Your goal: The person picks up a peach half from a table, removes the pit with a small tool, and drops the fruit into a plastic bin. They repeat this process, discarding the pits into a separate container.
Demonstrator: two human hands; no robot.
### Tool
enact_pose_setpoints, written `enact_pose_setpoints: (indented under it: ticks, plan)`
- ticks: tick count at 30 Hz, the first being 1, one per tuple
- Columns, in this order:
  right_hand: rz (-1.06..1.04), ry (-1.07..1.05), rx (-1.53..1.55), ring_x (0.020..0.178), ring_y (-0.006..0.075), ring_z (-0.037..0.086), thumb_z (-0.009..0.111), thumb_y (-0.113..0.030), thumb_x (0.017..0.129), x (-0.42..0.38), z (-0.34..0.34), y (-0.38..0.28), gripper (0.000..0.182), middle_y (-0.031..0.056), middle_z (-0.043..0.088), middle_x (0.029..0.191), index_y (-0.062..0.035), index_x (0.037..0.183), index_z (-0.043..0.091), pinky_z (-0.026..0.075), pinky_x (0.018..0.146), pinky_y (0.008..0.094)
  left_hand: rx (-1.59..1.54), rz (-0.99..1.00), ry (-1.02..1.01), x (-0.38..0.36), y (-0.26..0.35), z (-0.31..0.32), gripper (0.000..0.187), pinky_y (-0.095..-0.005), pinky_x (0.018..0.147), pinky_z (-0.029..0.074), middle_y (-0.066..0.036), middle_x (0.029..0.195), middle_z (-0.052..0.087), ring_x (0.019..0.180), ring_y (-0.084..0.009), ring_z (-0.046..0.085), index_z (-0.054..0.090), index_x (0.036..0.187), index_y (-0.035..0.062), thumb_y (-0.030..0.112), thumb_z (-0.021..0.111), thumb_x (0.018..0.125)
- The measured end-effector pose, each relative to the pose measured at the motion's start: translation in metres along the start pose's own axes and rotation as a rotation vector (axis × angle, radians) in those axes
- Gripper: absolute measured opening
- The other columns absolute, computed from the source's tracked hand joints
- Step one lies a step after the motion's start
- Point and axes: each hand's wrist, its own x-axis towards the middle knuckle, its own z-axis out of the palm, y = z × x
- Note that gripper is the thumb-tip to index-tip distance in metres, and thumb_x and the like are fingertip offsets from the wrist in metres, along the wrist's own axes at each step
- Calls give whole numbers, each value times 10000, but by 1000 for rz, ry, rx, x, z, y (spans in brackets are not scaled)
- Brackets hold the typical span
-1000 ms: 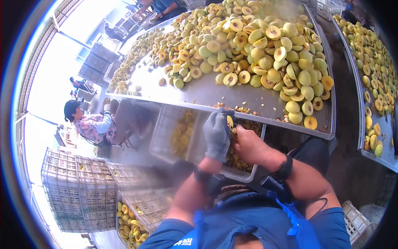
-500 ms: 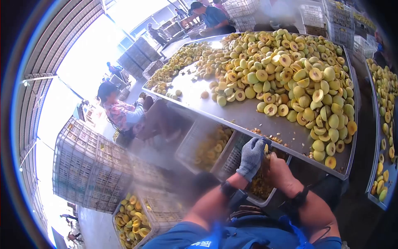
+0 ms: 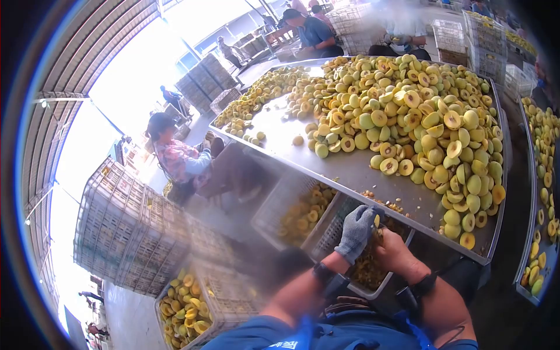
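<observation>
My left hand (image 3: 357, 233), in a grey knit glove, is closed on a yellow fruit half, apparently a peach half (image 3: 377, 221), of which only a sliver shows. Pressed close beside it, my bare right hand (image 3: 395, 251) is closed too; whatever its fingers hold is hidden. Both hands are above a crate (image 3: 373, 290) with yellow scraps in it, at the near edge of a metal table (image 3: 361, 169). A large heap of halved yellow-green peaches (image 3: 426, 128) covers much of that table. Loose pits (image 3: 388, 202) lie along the edge by my left hand.
A pale crate of fruit halves (image 3: 274, 219) stands left of the scrap crate. Further left are stacked white crates (image 3: 131, 227) and a crate of yellow halves (image 3: 185, 306). A person (image 3: 181, 154) sits at the table's left side. Another fruit-laden table (image 3: 528, 286) is on the right.
The view has tilted, so the table and the heap appear lower and slightly further right. My hands stay together over the crate, with small finger movements around the peach half.
</observation>
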Motion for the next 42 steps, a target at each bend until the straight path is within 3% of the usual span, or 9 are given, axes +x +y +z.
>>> enact_pose_setpoints:
  ticks: [3, 9, 12, 18, 24, 27, 29, 33, 42]
  plan:
    - [34, -20, -68, 1004, 433, 698, 599, -144, 932, -1, -7, -3, 300, 251, 709, 1047, -17, 1203, 597, 552, 865, 448, 200, 69, -31, 0, -8, -9, 272, -293, 824, 533, -64, 1017, 724, 914, -123, 643, 701, 1144, -26, 194, 575, 1048]
    - [51, 88, -346, 948, 420, 712, 644, -170, 926, -4, -2, 0, 277, 259, 709, 956, 11, 1134, 617, 555, 828, 438, 172, 57, -60, -10, 7, -14, 307, -294, 904, 528, -75, 1080, 733, 988, -115, 643, 692, 1221, -24, 208, 584, 1052]
    - [1, 51, -2, 938, 406, 715, 672, -173, 928, -7, -4, -12, 258, 274, 701, 962, 7, 1108, 630, 552, 817, 426, 137, 78, -88, -15, 22, -16, 302, -290, 922, 521, -75, 1112, 727, 1007, -120, 639, 681, 1242, -29, 166, 588, 1032]
    - [-54, -79, -7, 848, 198, 682, 673, -175, 966, -6, -17, -16, 196, 100, 725, 917, -3, 1059, 653, 548, 795, 353, -66, -28, -265, -13, 31, -34, 331, -287, 909, 535, -99, 1166, 704, 997, -143, 652, 668, 1266, -53, 150, 520, 1051]
    - [244, -578, 613, 538, 90, 492, 648, -122, 979, -9, -50, -39, 128, 8, 560, 679, -39, 903, 587, 420, 497, 283, 165, 23, -329, -21, 40, -35, 337, -291, 944, 515, -66, 1160, 708, 1051, -104, 610, 664, 1291, -20, 172, 572, 1028]
    - [199, -434, 622, 538, 46, 486, 670, -169, 984, -11, -44, -40, 148, -45, 547, 711, -84, 893, 591, 382, 477, 226, -71, 2, -386, -19, 24, -41, 369, -297, 985, 507, -76, 1203, 696, 1084, -137, 627, 654, 1298, -24, 217, 576, 1030]
    - [201, -46, 531, 504, 46, 468, 678, -181, 989, -7, -29, -38, 159, -41, 553, 707, -87, 909, 578, 384, 450, 234, -306, -41, -282, -20, 23, -37, 390, -301, 1009, 499, -84, 1236, 682, 1115, -152, 626, 635, 1322, -28, 227, 575, 1033]
    - [156, 62, 552, 634, 53, 550, 687, -146, 985, -2, -10, -25, 123, -19, 605, 798, -58, 1033, 615, 460, 557, 230, -463, -74, -309, -22, 22, -26, 409, -308, 1041, 486, -98, 1296, 654, 1168, -173, 614, 604, 1362, -31, 221, 565, 1042]
    - [73, 290, 286, 574, 52, 509, 671, -84, 955, 13, -25, -4, 118, 1, 566, 746, -56, 930, 559, 432, 516, 231, 48, -282, -397, -38, 26, -12, 403, -318, 1044, 481, -89, 1314, 646, 1180, -156, 603, 599, 1368, -16, 230, 563, 1051]
